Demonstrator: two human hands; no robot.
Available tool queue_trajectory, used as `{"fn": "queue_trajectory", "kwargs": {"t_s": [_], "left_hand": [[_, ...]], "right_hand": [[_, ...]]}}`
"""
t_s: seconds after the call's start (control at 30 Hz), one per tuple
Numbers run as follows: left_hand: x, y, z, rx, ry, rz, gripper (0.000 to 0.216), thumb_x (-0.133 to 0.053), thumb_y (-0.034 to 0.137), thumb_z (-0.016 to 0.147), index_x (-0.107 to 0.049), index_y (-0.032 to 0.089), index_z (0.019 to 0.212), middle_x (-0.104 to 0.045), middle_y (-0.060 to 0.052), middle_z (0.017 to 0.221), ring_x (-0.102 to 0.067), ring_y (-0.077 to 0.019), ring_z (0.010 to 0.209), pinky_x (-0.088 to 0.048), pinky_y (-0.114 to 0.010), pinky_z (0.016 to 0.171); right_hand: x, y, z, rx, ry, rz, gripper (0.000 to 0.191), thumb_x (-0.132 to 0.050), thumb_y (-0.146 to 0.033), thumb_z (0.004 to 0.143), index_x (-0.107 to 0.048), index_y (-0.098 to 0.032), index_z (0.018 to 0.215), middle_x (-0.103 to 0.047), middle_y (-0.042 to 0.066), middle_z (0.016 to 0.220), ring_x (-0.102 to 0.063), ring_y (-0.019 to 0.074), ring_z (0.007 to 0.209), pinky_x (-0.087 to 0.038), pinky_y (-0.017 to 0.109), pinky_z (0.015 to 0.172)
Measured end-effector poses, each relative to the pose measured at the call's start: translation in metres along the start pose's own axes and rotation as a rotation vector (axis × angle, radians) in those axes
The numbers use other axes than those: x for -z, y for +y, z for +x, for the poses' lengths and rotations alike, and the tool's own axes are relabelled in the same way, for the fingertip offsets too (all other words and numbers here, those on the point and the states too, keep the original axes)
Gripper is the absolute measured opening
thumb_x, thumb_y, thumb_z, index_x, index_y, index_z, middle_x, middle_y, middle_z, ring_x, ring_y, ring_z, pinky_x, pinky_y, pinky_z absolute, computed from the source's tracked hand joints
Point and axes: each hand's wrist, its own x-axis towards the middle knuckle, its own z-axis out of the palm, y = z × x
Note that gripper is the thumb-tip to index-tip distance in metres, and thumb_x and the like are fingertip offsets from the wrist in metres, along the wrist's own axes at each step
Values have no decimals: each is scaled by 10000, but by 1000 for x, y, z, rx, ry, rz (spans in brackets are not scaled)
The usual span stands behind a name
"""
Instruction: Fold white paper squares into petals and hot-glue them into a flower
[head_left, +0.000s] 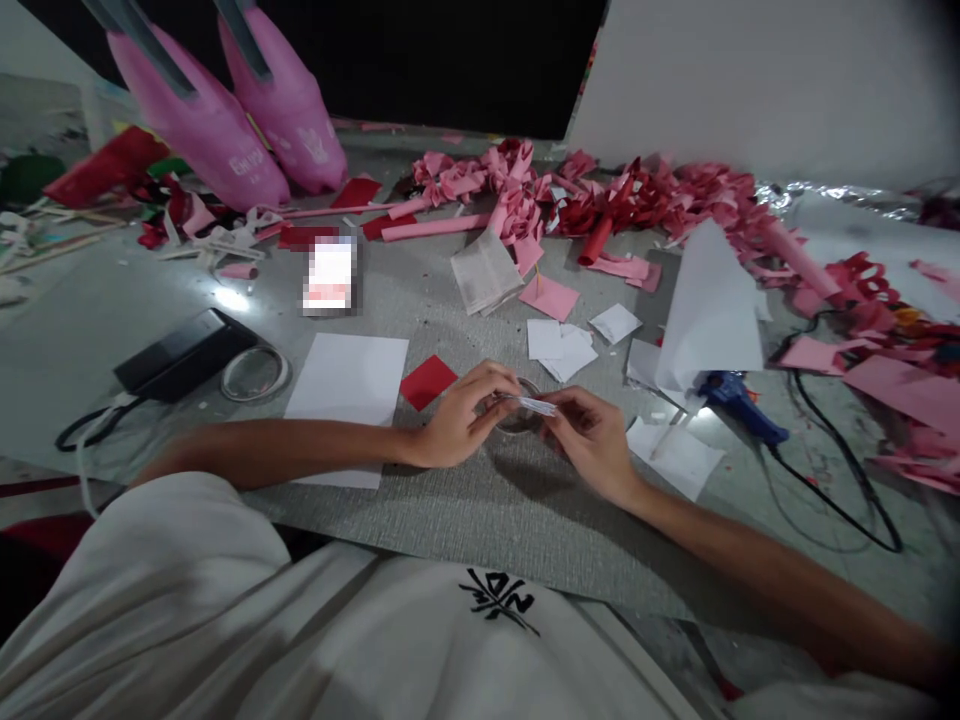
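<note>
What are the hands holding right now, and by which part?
A small clear ring, likely a tape roll. The left hand grips its left rim; the right hand pinches a pale strip at its top right edge.

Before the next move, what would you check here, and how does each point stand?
1. Right hand pinches the small white paper strip: ok.
2. Left hand grips the clear round roll: ok.
3. Roll lifted off the grey textured table: cannot tell.
4. Blue glue gun lies apart from both hands: ok.
5. Its black cord loops near the right forearm, might snag: not ok.
</note>
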Motion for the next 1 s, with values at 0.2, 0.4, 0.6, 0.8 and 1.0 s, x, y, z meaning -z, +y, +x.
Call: {"fn": "queue_trajectory", "kwargs": {"t_s": [0.2, 0.4, 0.6, 0.8, 1.0], "left_hand": [[2, -5, -5, -262, 28, 154, 105, -557, 154, 1026, -629, 193, 1092, -623, -72, 1040, -633, -157, 980, -539, -291, 861], [12, -8, -9, -447, -78, 316, 162, -512, 166, 1045, -610, 213, 1165, -641, -76, 1059, -655, -155, 959, -566, -271, 818], [15, -1, -2, -479, -272, 379, 201, -499, 131, 1046, -616, 163, 1206, -668, -103, 1118, -669, -164, 1008, -576, -273, 876], [9, -5, 2, -382, -284, 259, 179, -517, 172, 1054, -658, 155, 1162, -677, -88, 1060, -668, -148, 962, -580, -264, 884], [6, -11, 3, -357, -315, 202, 164, -539, 154, 1036, -664, 149, 1142, -672, -110, 1069, -662, -176, 992, -576, -301, 900]], "right_hand": [[3, 4, -3, 205, 151, -123, 301, -673, -519, 934, -718, -225, 979, -680, 143, 1270, -691, 210, 877, -550, 297, 610], [7, 6, -1, 35, -132, -56, 487, -473, -599, 1024, -715, -207, 864, -615, -1, 600, -507, 126, 480, -405, 261, 482], [6, 4, 3, -4, -131, 31, 385, -598, -546, 980, -747, -195, 928, -627, -12, 662, -528, 114, 521, -426, 236, 486], [7, 8, 9, 188, -27, -69, 245, -690, -430, 943, -802, -213, 935, -741, 44, 868, -662, 173, 783, -516, 274, 679], [8, 12, 9, 130, -50, -6, 203, -712, -412, 930, -754, -213, 931, -718, 13, 820, -629, 148, 718, -494, 261, 652]]}}
